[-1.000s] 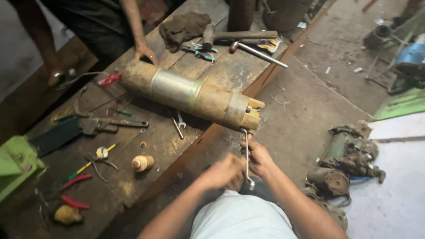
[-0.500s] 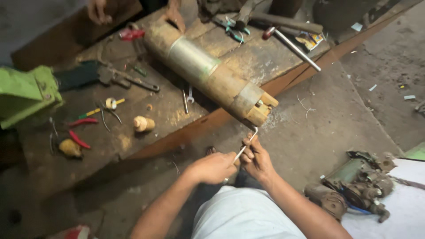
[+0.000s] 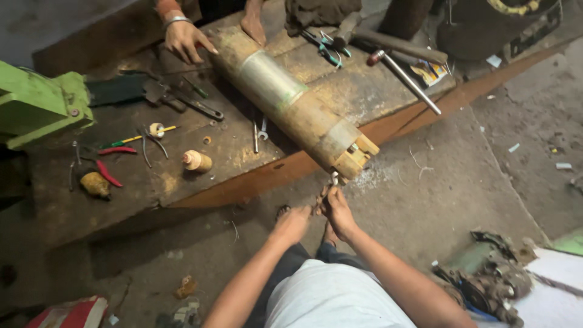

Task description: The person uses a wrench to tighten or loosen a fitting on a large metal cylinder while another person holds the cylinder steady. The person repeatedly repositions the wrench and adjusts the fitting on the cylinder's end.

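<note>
Down at floor level, the person's two hands meet just below the near end of one long rusty cylinder [image 3: 290,103], which lies slantwise across the low wooden surface [image 3: 200,182] with its notched end jutting past the edge. The right hand [image 3: 337,209] is curled around a small slim metal tool [image 3: 333,180] whose tip reaches up to the cylinder's end; the left hand [image 3: 293,222] sits just beside it, fingers bent, but whether it grips anything I cannot tell from here. At the far end of the cylinder one hand of a second person [image 3: 184,40], wearing a bangle, rests against the metal, and one bare foot [image 3: 253,25] is planted just beside it. On the surface I count two red-handled pliers [image 3: 109,173], one yellow-handled screwdriver [image 3: 138,138], one small cream-coloured spool [image 3: 197,161], one yellowish lump [image 3: 96,184] and a pair of small spanners [image 3: 259,130] lying close against the cylinder. One green machine body [image 3: 39,109] stands at the left edge. Behind the cylinder lie one hammer [image 3: 376,37] and one long steel rod [image 3: 408,80] with a red tip. On the concrete floor [image 3: 461,176] to the right, well apart from the hands, sits one heap of greasy motor parts [image 3: 492,276].
</note>
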